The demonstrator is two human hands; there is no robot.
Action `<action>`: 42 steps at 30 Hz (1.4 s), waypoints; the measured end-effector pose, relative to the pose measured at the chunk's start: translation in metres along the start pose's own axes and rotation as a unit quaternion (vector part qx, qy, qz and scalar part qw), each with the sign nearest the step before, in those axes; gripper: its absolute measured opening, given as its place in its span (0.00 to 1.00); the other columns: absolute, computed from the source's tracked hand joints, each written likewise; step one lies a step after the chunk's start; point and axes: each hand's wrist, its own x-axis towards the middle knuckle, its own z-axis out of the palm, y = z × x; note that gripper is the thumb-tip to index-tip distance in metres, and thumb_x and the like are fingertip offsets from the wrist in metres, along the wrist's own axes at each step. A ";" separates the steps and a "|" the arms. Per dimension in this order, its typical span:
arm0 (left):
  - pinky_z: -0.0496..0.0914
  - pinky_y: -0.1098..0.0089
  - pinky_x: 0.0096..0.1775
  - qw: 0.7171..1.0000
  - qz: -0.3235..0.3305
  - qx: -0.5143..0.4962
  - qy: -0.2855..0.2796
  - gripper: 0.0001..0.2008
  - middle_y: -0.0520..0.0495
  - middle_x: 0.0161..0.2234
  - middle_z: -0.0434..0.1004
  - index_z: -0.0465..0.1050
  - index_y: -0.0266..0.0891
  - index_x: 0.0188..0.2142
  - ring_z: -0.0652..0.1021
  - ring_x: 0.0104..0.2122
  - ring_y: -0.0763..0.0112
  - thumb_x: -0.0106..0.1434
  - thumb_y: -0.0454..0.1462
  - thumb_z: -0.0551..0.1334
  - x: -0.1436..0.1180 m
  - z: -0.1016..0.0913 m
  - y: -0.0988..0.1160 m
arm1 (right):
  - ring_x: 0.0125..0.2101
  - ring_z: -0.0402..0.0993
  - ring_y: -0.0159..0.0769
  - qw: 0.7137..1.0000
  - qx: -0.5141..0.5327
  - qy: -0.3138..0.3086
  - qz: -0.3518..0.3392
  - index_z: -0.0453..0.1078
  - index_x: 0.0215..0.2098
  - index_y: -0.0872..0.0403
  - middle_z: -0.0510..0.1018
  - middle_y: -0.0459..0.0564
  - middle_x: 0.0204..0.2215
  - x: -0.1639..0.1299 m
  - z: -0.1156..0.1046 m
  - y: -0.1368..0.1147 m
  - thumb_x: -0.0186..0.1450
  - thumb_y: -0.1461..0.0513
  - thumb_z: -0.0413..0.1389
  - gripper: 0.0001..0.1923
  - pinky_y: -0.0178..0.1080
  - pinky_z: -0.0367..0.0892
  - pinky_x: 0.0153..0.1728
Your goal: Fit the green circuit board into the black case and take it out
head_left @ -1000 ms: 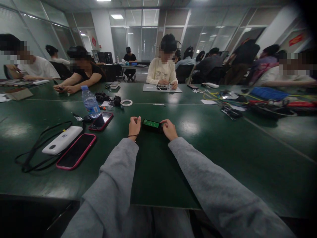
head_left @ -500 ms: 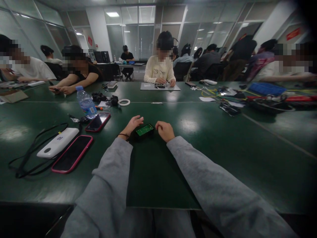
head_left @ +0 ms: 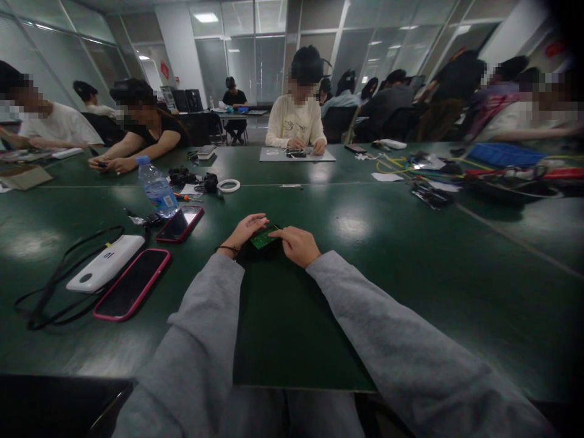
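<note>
A green circuit board (head_left: 261, 240) sits in a dark case on the green table, between my two hands. My left hand (head_left: 246, 230) lies along its left and far side, fingers stretched out and apart from a grip; whether they touch the case I cannot tell. From the right, my right hand (head_left: 300, 245) reaches over the board with its index finger extended onto the board's right part. Its other fingers are curled in, and anything inside them is hidden.
To the left are a pink-edged phone (head_left: 132, 285), a white power bank (head_left: 106, 263) with a black cord, a second phone (head_left: 180, 223) and a water bottle (head_left: 157, 187). A tape roll (head_left: 229, 185) lies farther back. Cables and a blue tray (head_left: 506, 154) stand right. A person sits opposite.
My right hand has moved left, from beside the case to over the circuit board, and its index finger now stretches out. My left hand has come slightly closer over the board's far edge.
</note>
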 end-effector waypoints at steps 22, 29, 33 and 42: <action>0.63 0.59 0.53 0.998 0.038 0.053 0.011 0.26 0.39 0.48 0.72 0.68 0.33 0.48 0.72 0.48 0.63 0.53 0.45 0.65 0.005 0.005 -0.007 | 0.36 0.72 0.38 0.959 -0.129 -0.134 0.213 0.42 0.65 0.46 0.75 0.50 0.38 0.006 0.000 0.002 0.66 0.68 0.42 0.31 0.38 0.63 0.38; 0.61 0.55 0.55 0.970 0.114 0.211 -0.033 0.40 0.37 0.54 0.66 0.61 0.36 0.54 0.68 0.53 0.56 0.44 0.45 0.71 -0.004 0.009 -0.011 | 0.35 0.72 0.39 0.967 -0.118 -0.117 0.193 0.44 0.64 0.48 0.75 0.50 0.36 0.005 0.000 0.004 0.64 0.68 0.43 0.31 0.37 0.63 0.36; 0.62 0.54 0.53 0.952 0.152 0.266 0.004 0.35 0.38 0.52 0.66 0.62 0.37 0.53 0.69 0.51 0.56 0.47 0.44 0.69 -0.003 0.007 -0.013 | 0.35 0.72 0.39 0.968 -0.120 -0.113 0.189 0.44 0.64 0.48 0.75 0.50 0.36 0.005 0.001 0.004 0.64 0.68 0.43 0.31 0.37 0.62 0.36; 0.64 0.60 0.51 0.890 0.212 0.396 0.072 0.21 0.45 0.47 0.66 0.67 0.43 0.49 0.69 0.49 0.62 0.54 0.34 0.63 -0.007 0.006 -0.008 | 0.35 0.72 0.39 0.963 -0.124 -0.128 0.200 0.43 0.65 0.49 0.75 0.52 0.36 0.006 -0.001 0.002 0.66 0.68 0.43 0.30 0.37 0.63 0.37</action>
